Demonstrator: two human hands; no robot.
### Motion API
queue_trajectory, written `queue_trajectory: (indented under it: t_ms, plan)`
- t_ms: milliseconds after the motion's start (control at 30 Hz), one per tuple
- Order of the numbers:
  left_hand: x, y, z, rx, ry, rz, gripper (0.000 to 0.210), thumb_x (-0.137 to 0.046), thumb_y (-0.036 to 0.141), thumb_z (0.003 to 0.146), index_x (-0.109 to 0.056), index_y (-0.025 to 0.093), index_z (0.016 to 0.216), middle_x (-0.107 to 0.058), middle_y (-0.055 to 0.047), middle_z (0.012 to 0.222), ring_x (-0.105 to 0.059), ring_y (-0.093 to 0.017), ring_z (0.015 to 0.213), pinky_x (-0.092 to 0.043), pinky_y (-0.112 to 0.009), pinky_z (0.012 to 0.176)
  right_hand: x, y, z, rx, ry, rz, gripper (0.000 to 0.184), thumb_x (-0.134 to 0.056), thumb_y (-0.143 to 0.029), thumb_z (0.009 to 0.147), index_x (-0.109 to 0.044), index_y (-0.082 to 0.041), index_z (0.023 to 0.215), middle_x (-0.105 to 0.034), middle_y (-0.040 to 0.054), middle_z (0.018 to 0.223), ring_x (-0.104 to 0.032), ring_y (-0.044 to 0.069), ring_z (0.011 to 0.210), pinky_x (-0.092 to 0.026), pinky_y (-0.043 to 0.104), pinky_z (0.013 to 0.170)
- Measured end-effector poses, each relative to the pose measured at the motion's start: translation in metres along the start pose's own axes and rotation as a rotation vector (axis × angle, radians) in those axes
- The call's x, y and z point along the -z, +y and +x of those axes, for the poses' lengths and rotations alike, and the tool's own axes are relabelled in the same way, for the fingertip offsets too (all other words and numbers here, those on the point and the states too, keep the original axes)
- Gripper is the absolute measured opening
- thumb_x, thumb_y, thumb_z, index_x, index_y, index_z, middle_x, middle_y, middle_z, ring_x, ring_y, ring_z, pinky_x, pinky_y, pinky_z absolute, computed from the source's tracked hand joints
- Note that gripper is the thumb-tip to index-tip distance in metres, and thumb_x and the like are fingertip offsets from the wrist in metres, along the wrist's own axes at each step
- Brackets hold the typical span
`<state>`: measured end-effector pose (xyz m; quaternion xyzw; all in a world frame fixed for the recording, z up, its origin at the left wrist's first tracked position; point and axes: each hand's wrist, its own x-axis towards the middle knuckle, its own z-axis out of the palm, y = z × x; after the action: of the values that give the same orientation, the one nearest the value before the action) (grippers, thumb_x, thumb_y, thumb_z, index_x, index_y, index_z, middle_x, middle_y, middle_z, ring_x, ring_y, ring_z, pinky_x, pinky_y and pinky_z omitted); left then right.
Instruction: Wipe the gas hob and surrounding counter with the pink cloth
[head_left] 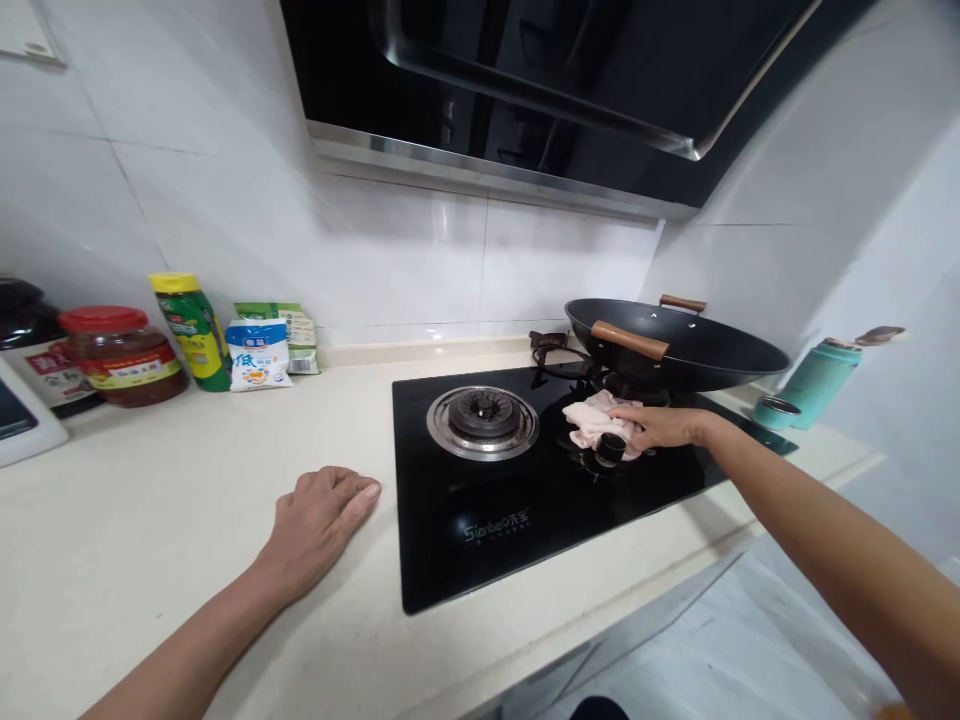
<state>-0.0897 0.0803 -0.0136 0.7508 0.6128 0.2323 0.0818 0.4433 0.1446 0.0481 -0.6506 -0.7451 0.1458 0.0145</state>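
My right hand (664,426) is on a crumpled pale pink cloth (592,418), its fingers pressed into it against the black glass gas cooktop (457,500). A black control knob (610,448) stands up at the front of the cloth. My left hand (319,525) rests on the pale countertop (322,640) just left of the cooktop, fingers curled together with the thumb along them. Nothing shows in it. Between the two hands lies the left burner (484,415), bare of its pan support, with a shiny metal ring around it.
A black wok (675,345) with wooden handles sits behind the cloth, beside a dark pan support (559,355). At right stand a teal bottle (827,380) and its cup (776,412). Seasoning packets (259,355), a green bottle (193,335) and jars (124,360) line the left wall. A range hood (487,165) overhangs.
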Motion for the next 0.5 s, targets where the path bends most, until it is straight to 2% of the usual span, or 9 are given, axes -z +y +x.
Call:
queue_trajectory:
  t_ms: [67, 100, 233, 300, 400, 500]
  plan:
    - [-0.002, 0.0, 0.002, -0.004, -0.009, 0.016, 0.059, -0.03, 0.068, 0.091, -0.077, 0.035, 0.104, -0.066, -0.008, 0.116, -0.054, -0.036, 0.112, -0.042, -0.052, 0.094, 0.002, -0.011, 0.014, 0.057, -0.1, 0.037, 0.067, -0.068, -0.036, 0.068, -0.064, -0.022, 0.134, -0.067, 0.0091, 0.125, -0.062, 0.03, 0.112, -0.048, 0.034, 0.096]
    - [-0.004, 0.0, 0.003, -0.007, -0.009, 0.023, 0.058, -0.03, 0.068, 0.091, -0.077, 0.036, 0.105, -0.066, -0.008, 0.116, -0.054, -0.036, 0.112, -0.041, -0.053, 0.094, 0.003, -0.017, 0.022, 0.063, -0.107, 0.04, 0.067, -0.068, -0.033, 0.068, -0.063, -0.024, 0.134, -0.069, 0.0079, 0.122, -0.063, 0.029, 0.109, -0.048, 0.034, 0.094]
    - [-0.007, -0.001, 0.006, -0.026, 0.0, 0.034, 0.057, -0.031, 0.068, 0.092, -0.076, 0.035, 0.107, -0.065, -0.008, 0.115, -0.055, -0.035, 0.111, -0.042, -0.052, 0.094, 0.004, -0.036, 0.052, 0.02, -0.062, 0.011, 0.076, -0.073, -0.033, 0.068, -0.055, -0.03, 0.142, -0.07, 0.0035, 0.123, -0.064, 0.028, 0.108, -0.049, 0.032, 0.091]
    - [-0.008, -0.002, 0.007, -0.028, 0.005, 0.033, 0.057, -0.032, 0.067, 0.093, -0.077, 0.034, 0.106, -0.065, -0.008, 0.115, -0.055, -0.035, 0.11, -0.043, -0.051, 0.094, 0.004, -0.046, 0.061, 0.015, -0.043, -0.015, 0.075, -0.075, -0.036, 0.068, -0.055, -0.03, 0.141, -0.07, 0.003, 0.123, -0.064, 0.028, 0.11, -0.048, 0.031, 0.091]
    - [-0.007, -0.002, 0.007, -0.022, 0.001, 0.032, 0.056, -0.033, 0.067, 0.093, -0.077, 0.035, 0.107, -0.065, -0.008, 0.114, -0.056, -0.035, 0.109, -0.043, -0.051, 0.093, 0.002, -0.068, 0.062, 0.036, -0.015, -0.068, 0.069, -0.077, -0.044, 0.069, -0.062, -0.025, 0.134, -0.07, 0.0065, 0.124, -0.062, 0.031, 0.113, -0.047, 0.033, 0.093]
    - [-0.006, -0.001, 0.007, -0.024, -0.003, 0.03, 0.054, -0.033, 0.066, 0.093, -0.076, 0.036, 0.107, -0.065, -0.008, 0.115, -0.056, -0.035, 0.11, -0.043, -0.051, 0.093, -0.01, -0.095, 0.05, 0.069, 0.025, -0.126, 0.069, -0.075, -0.058, 0.071, -0.065, -0.023, 0.129, -0.068, 0.0089, 0.126, -0.061, 0.032, 0.115, -0.046, 0.034, 0.094]
